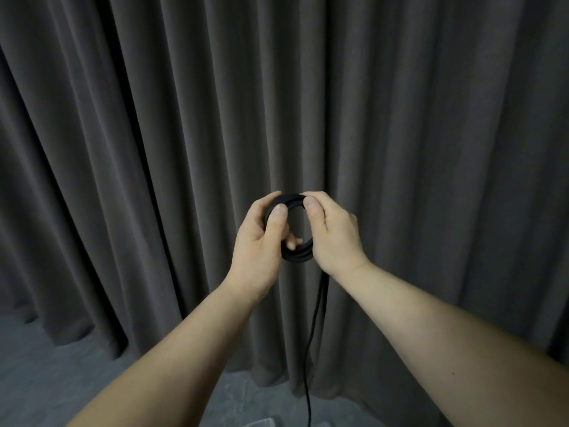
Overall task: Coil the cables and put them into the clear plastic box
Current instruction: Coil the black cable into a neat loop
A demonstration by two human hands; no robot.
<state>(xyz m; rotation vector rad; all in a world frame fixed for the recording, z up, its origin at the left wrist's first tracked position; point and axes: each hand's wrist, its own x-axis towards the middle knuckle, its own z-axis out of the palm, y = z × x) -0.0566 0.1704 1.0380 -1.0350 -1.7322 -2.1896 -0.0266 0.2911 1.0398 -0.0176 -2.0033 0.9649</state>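
Note:
A black cable (297, 252) is wound into a small round coil held up in front of me at chest height. My left hand (261, 241) grips the coil's left side, thumb on its front and fingers curled behind. My right hand (332, 235) pinches the coil's upper right rim between thumb and fingers. A loose tail of the cable (311, 349) hangs straight down from under my right hand and leaves the bottom of the view. A corner of the clear plastic box (264, 422) shows at the bottom edge, below my hands.
A dark grey pleated curtain (154, 134) fills the whole background and reaches the grey floor (46, 380) at lower left.

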